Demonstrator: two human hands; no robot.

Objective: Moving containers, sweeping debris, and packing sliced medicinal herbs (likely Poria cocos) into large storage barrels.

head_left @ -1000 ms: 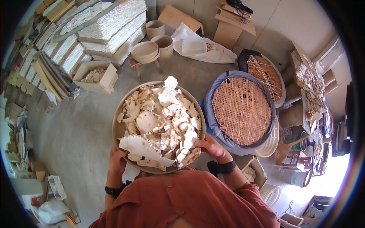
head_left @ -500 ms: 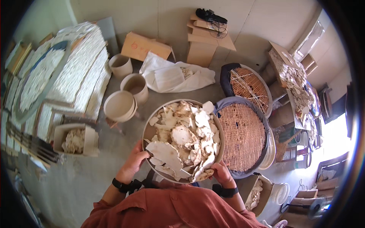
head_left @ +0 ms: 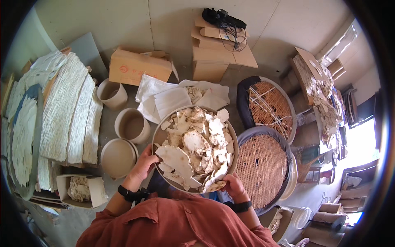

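Basin (head_left: 161,136) carried nearer white sack (head_left: 164,99); heaped pale broken shards; both hands' fingers clamp rim.

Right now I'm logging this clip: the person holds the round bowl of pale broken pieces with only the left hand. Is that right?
Not quite. In the head view both hands grip the bowl: the left hand on its left rim and the right hand on its lower right rim. It is indeed full of pale broken pieces.

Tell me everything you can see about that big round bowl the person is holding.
The bowl is wide, round and shallow, with a thin grey-brown rim, seemingly metal. It is heaped with pale, flat broken shards, some jutting past the rim. Held roughly level before the person's chest, the left hand grips its left rim and the right hand its near edge.
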